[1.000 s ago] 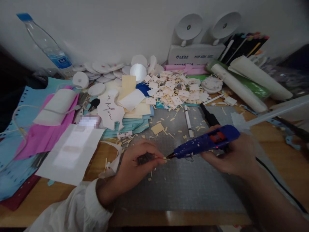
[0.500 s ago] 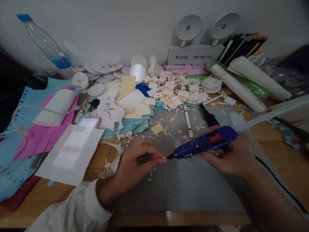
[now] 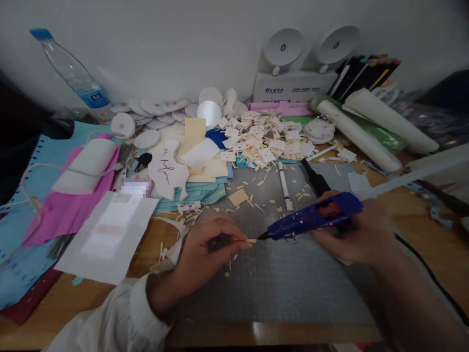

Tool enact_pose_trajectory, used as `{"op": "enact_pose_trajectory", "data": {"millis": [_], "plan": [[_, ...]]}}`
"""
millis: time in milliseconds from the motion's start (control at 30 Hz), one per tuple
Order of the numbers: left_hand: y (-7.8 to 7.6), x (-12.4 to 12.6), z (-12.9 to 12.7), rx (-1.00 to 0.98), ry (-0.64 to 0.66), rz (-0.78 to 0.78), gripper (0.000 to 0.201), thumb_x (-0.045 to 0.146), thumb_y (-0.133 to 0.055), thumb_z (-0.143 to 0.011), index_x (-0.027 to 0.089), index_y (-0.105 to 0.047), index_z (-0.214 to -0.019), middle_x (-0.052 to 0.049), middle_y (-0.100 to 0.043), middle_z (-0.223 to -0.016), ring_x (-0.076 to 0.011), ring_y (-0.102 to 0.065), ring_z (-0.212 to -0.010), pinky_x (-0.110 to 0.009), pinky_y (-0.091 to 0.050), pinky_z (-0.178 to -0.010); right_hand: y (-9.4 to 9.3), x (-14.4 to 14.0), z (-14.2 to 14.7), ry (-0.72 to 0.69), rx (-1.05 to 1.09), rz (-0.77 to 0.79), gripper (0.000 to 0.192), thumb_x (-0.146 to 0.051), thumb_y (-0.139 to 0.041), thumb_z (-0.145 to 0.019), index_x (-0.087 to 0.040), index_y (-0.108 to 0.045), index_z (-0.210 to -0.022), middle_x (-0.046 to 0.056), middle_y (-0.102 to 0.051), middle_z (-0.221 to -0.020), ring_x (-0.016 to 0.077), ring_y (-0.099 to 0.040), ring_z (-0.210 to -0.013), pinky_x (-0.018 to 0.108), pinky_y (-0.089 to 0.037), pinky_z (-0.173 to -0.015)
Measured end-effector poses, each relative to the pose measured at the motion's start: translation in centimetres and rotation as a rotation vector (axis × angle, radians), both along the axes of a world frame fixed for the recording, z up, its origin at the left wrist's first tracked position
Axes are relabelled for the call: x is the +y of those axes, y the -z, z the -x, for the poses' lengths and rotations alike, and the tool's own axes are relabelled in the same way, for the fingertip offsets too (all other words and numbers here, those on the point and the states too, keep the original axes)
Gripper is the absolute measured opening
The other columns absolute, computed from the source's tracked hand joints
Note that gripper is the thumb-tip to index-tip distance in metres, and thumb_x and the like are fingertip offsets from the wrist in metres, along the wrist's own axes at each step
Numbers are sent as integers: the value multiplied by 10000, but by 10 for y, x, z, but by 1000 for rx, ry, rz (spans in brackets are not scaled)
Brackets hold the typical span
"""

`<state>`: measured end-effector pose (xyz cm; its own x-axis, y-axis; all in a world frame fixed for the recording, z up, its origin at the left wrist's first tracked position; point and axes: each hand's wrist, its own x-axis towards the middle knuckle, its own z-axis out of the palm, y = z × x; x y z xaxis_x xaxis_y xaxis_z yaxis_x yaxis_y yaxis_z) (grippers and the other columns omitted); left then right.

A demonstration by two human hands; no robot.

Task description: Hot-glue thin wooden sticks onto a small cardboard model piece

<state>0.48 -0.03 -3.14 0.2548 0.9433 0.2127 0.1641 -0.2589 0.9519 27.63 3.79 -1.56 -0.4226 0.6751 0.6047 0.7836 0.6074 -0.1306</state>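
Between the thumb and fingertips of my left hand [image 3: 210, 249] is pinched a small pale yellow paper strip [image 3: 251, 241], its end poking out to the right. My right hand [image 3: 357, 237] grips a blue hot glue gun [image 3: 311, 220] with a clear glue stick [image 3: 414, 173] reaching out of its back. The dark nozzle points left, a short gap away from the strip. Both hands are above a grey cutting mat [image 3: 286, 293]. A yellow paper rectangle [image 3: 238, 196] and several thin yellow scraps lie on the mat beyond my left hand.
Behind the mat lies a heap of small cream paper pieces [image 3: 266, 139]. A white marker [image 3: 284, 186] and a black-handled tool [image 3: 315, 177] lie nearby. Coloured paper, white discs and a water bottle [image 3: 78, 80] occupy the left; paper rolls [image 3: 359, 134] lie at right. A black cable [image 3: 428, 274] runs along the right.
The glue gun has drawn slightly back to the right, so its nozzle is now apart from my left fingertips. More of the yellow strip shows. The whole view has shifted a little.
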Motion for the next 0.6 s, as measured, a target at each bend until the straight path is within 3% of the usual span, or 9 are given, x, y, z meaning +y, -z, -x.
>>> {"op": "enact_pose_trajectory", "data": {"millis": [200, 333, 400, 500, 600], "plan": [[0, -1, 0, -13, -3, 3, 56, 175, -720, -771, 198, -670, -784, -14, -627, -784, -141, -587, -751, -251, -457, -677, 0, 1, -32, 235, 87, -60, 203, -414, -615, -715, -212, -588, -727, -10, -564, -482, 179, -539, -388, 268, -392, -390], [-1, -2, -2, -47, -29, -5, 73, 169, -725, -762, 184, -654, -755, -6, -632, -744, -134, -582, -714, -244, -454, -652, 11, -10, -69, 729, 196, 2, 343, -517, -693, -623, -245, -652, -828, 48, -604, -572, 296, -617, -549, 345, -404, -431], [0, -2, -2, -52, -24, -4, 74, 170, -723, -764, 183, -651, -754, -4, -634, -733, -131, -581, -704, -243, -452, -645, 19, -19, -87, 898, 261, 53, 367, -544, -687, -601, -272, -649, -843, 62, -605, -594, 329, -621, -578, 370, -393, -421], [1, -3, -1, -35, -18, -3, 65, 179, -715, -773, 188, -651, -764, -6, -635, -744, -136, -581, -719, -251, -453, -662, 29, -32, -105, 963, 292, 174, 242, -505, -656, -638, -301, -572, -737, 37, -549, -536, 307, -567, -470, 363, -356, -363], [1, -3, 1, -18, -24, 1, 64, 189, -705, -783, 190, -645, -762, -7, -625, -751, -136, -568, -726, -251, -444, -666, 37, -42, -112, 915, 253, 244, 252, -455, -675, -637, -309, -477, -690, 1, -482, -487, 272, -489, -365, 350, -326, -318]]}}
